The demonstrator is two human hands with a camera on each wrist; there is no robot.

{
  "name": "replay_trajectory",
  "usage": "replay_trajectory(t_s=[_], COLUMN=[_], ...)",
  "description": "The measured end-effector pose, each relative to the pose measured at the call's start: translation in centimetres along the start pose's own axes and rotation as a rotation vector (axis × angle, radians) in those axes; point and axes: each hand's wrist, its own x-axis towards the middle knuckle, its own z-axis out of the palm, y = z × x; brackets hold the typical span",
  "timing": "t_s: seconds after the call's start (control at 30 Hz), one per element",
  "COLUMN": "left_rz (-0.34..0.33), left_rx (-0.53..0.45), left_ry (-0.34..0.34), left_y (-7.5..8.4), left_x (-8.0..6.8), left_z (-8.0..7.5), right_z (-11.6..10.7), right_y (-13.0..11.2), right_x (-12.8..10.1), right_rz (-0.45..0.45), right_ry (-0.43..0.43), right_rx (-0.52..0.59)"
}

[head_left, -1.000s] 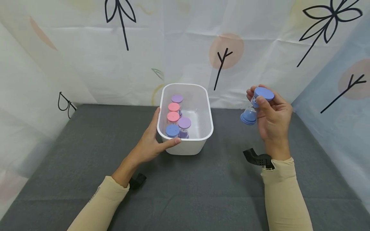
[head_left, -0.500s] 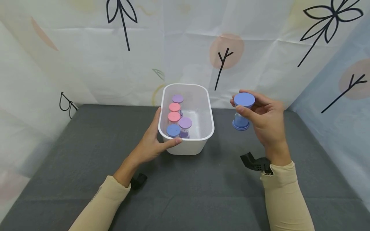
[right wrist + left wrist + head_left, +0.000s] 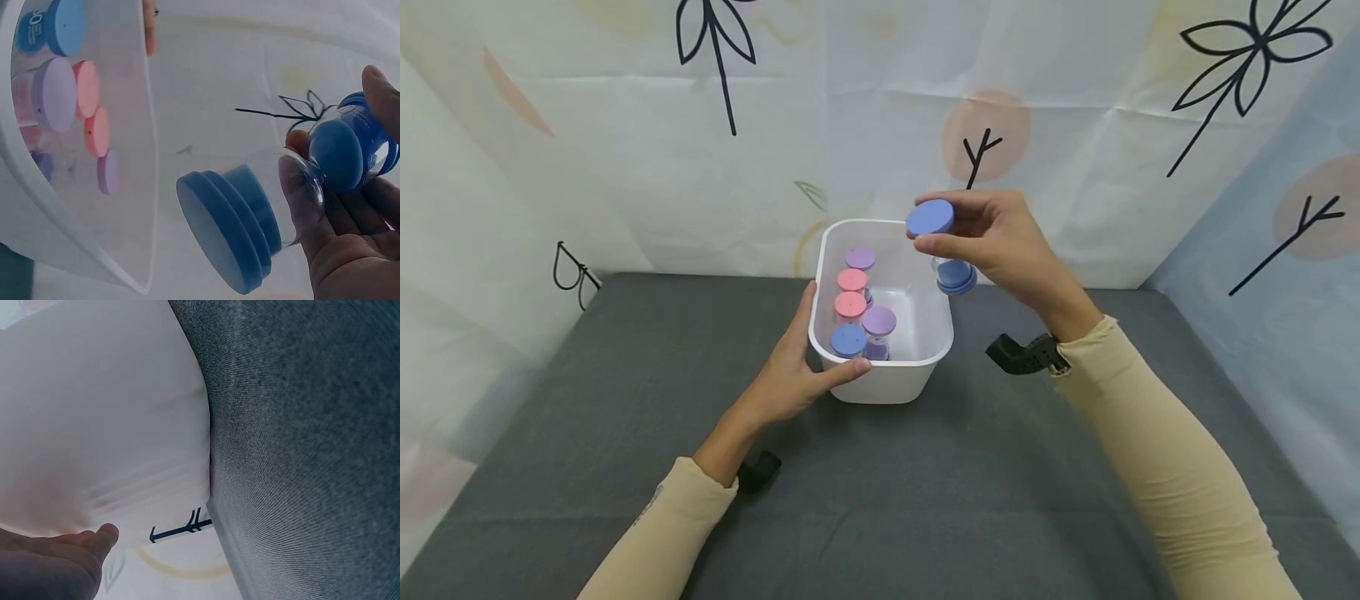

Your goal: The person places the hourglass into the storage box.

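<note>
My right hand (image 3: 1011,250) grips a blue sand timer (image 3: 931,217) in the air at the right rim of a white plastic bin (image 3: 883,385). The timer is tilted, with blue caps and clear bulbs; in the right wrist view, blue sand (image 3: 253,194) shows by its near cap. My left hand (image 3: 784,379) holds the bin's near left corner, fingers along the outer wall and thumb at the front rim. Inside, along the left, stand a blue timer (image 3: 847,339), two pink timers (image 3: 850,303) and two purple timers (image 3: 878,319). Their lower parts are partly hidden.
The bin stands on a dark grey cloth-covered table (image 3: 880,500), near its back edge. A white patterned curtain (image 3: 880,108) hangs behind, with a bluish side panel (image 3: 1292,217) at the right. Black straps (image 3: 1022,354) sit on both wrists.
My right hand has carried the blue sand timer leftward from the right side of the table to the bin's right rim, raising it slightly. The left hand and the bin have stayed put.
</note>
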Motion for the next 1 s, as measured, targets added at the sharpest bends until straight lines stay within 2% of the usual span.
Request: replay_trajectory(t_s=[0.1,0.37,0.67,0.8,1.0], left_rz=[0.000,0.016,-0.004,-0.013,0.000], left_rx=[-0.008,0.014,0.027,0.034,0.041], left_ry=[-0.005,0.005,0.017,0.015,0.021], left_y=[-0.4,-3.4,-3.8,-3.8,-3.7], left_x=[0.1,0.5,0.3,0.3,0.4], left_z=[-0.1,-0.1,-0.1,-0.1,-0.2], right_z=[0.8,2.1,3.0,3.5,3.9], right_y=[1.1,4.1,6.4,6.8,6.7], right_x=[1.8,4.8,5.6,5.7,5.8], right_rz=[0.030,0.037,0.119,0.124,0.169], right_ry=[-0.065,-0.245,-0.403,-0.431,-0.404], right_rx=[-0.061,-0.192,-0.463,-0.550,-0.614])
